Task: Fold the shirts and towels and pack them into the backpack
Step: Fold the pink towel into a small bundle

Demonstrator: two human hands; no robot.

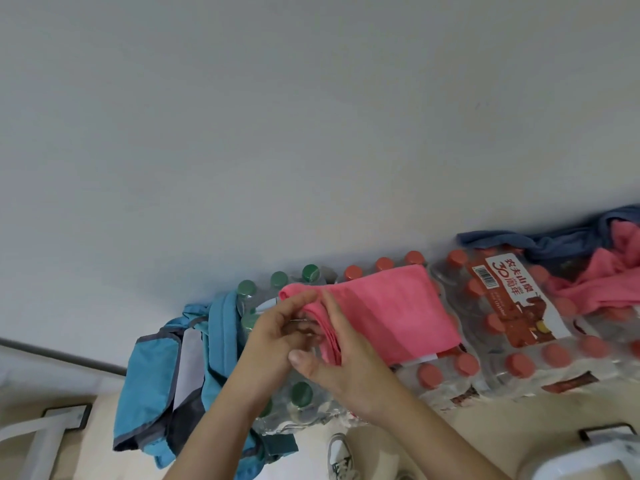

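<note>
The left hand's fingers (294, 304) are curled, their tips closed on the near corner of the pink towel (388, 313) in what looks like a pinch. The right hand's fingers (332, 313) lie fairly straight and close together across the stacked layers of the same edge, the thumb spread away toward the other hand. The left hand (273, 337) and right hand (349, 362) almost touch there.

The towel, already folded into a thick rectangle, lies on red caps just left of the labelled bottle pack (516, 306). The blue backpack (156, 382) hangs well to the left of that pack, beyond the green-capped bottles (280, 280).

The step in hand seems to be squaring the last fold. To do it well, the right fingers should hold the layers flat while the left pinch draws the corner even – the caps beneath give a bumpy bed, so light pressure is safer than a hard press. Then both hands should grip the layered edge together before lifting, or the fold may open on the way to the backpack.

On the far end of the labelled pack, a loose pink cloth (602, 282) and a blue-grey garment (554, 244) wait unfolded.
</note>
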